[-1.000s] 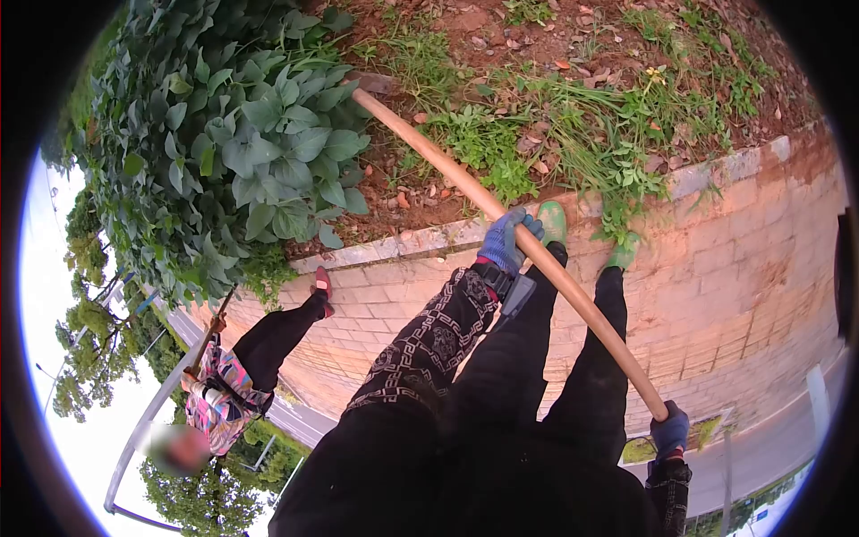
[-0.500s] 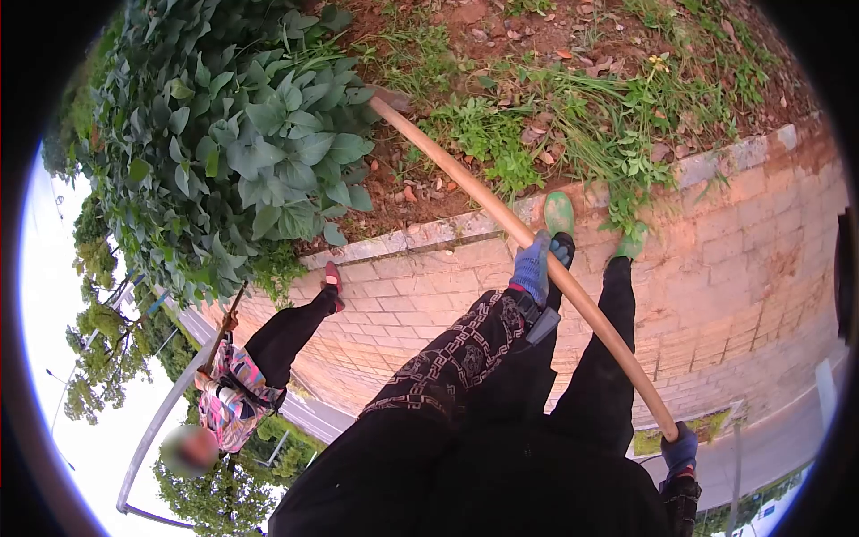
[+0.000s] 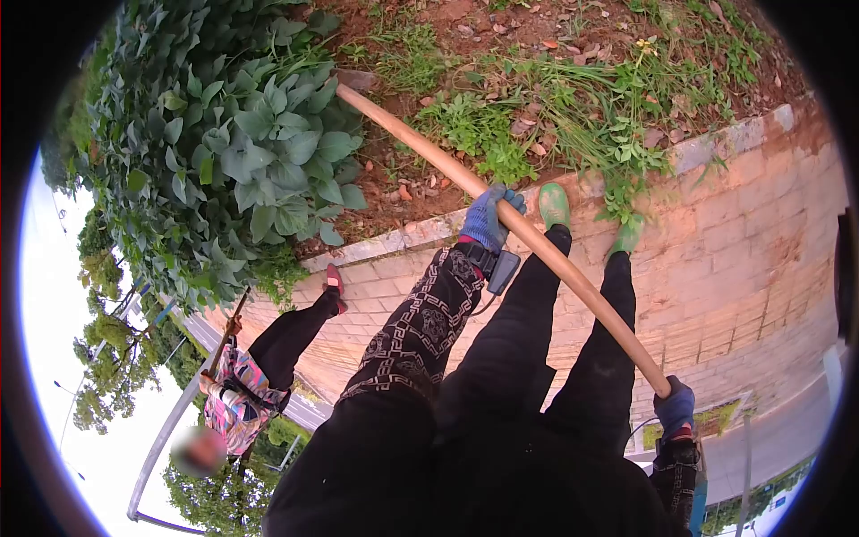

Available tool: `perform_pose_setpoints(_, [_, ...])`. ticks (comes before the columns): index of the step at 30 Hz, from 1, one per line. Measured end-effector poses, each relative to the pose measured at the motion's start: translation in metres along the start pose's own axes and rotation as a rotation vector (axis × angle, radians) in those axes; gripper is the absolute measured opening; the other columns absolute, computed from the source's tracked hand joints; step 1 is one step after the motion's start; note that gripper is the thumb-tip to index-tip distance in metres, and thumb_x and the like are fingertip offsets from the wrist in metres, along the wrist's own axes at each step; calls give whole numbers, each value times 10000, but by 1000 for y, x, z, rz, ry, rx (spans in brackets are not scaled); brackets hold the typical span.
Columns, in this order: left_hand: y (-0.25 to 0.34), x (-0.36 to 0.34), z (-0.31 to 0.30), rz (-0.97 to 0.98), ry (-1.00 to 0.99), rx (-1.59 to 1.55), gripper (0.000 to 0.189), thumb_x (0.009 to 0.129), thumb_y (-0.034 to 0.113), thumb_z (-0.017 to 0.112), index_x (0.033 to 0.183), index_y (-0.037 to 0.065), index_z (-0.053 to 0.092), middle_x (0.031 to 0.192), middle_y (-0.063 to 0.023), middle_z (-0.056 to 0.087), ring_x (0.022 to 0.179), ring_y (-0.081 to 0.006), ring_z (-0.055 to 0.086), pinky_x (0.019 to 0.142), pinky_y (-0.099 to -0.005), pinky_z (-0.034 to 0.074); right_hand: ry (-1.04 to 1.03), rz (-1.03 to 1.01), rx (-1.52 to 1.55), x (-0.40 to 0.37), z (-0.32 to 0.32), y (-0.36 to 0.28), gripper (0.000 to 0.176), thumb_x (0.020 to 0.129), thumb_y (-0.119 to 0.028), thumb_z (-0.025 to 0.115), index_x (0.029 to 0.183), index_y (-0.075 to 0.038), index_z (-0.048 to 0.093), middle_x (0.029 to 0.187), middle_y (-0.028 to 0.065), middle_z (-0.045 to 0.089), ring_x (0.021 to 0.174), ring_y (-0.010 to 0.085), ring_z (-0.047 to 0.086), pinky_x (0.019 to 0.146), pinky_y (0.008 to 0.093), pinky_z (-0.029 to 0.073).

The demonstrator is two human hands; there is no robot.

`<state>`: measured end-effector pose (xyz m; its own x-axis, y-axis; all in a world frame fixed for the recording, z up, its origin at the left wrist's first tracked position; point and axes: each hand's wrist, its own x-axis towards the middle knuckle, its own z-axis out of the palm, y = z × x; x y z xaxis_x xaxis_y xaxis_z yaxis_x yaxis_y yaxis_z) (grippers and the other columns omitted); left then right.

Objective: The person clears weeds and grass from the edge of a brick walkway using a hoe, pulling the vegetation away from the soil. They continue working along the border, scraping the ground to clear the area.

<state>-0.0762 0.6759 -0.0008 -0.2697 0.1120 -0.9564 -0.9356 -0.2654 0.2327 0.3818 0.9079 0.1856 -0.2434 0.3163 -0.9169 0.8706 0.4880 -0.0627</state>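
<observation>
A long wooden-handled hoe [image 3: 573,273] slants across the view, from low on the right up toward the plants. Its far end has a flat, dull head [image 3: 358,80], partly covered by leaves and soil. My left hand [image 3: 490,217], in a blue-grey glove, is wrapped round the middle of the handle. Gripping the near end is my right hand [image 3: 675,408], gloved too, close to my right side. Beneath the hoe head lies the soil bed [image 3: 394,174], beside a dense leafy plant [image 3: 286,143].
A stone curb [image 3: 394,240] divides the bed from the brick pavement [image 3: 707,268]. My green shoes [image 3: 555,208] stand near the curb. Weeds [image 3: 617,116] grow in the bed. At left another person [image 3: 246,385] holds a long pole [image 3: 228,336] beside the plants.
The hoe's head has moved left and slightly up, toward the leafy plant. My left hand has moved left and up with the handle; my right hand has risen slightly.
</observation>
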Motion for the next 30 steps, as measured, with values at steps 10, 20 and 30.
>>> perform_pose_setpoints(10, [29,39,-40,107,269,162,136,894,159,592,842,62,513,744,-73,542,686,-249,584,677,-411,555,-150,-102,83,10,-18,-74,197,740,-206,708,877,-92,624,739,166,662,727,365,657,640,444,514])
perform_pose_setpoints(20, [-194,-82,15,-218,21,-3,403,866,238,703,1160,77,479,959,-123,567,889,-301,627,812,-468,544,-187,11,-267,-91,-20,239,97,776,-91,660,857,-73,609,816,87,685,772,236,667,685,319,509])
perform_pose_setpoints(30, [-202,-49,30,-174,-50,113,430,852,249,716,1179,73,499,1023,-135,591,950,-309,638,841,-480,546,155,-59,-129,-53,-70,187,186,674,-91,728,819,-65,614,731,145,656,678,322,640,640,378,507])
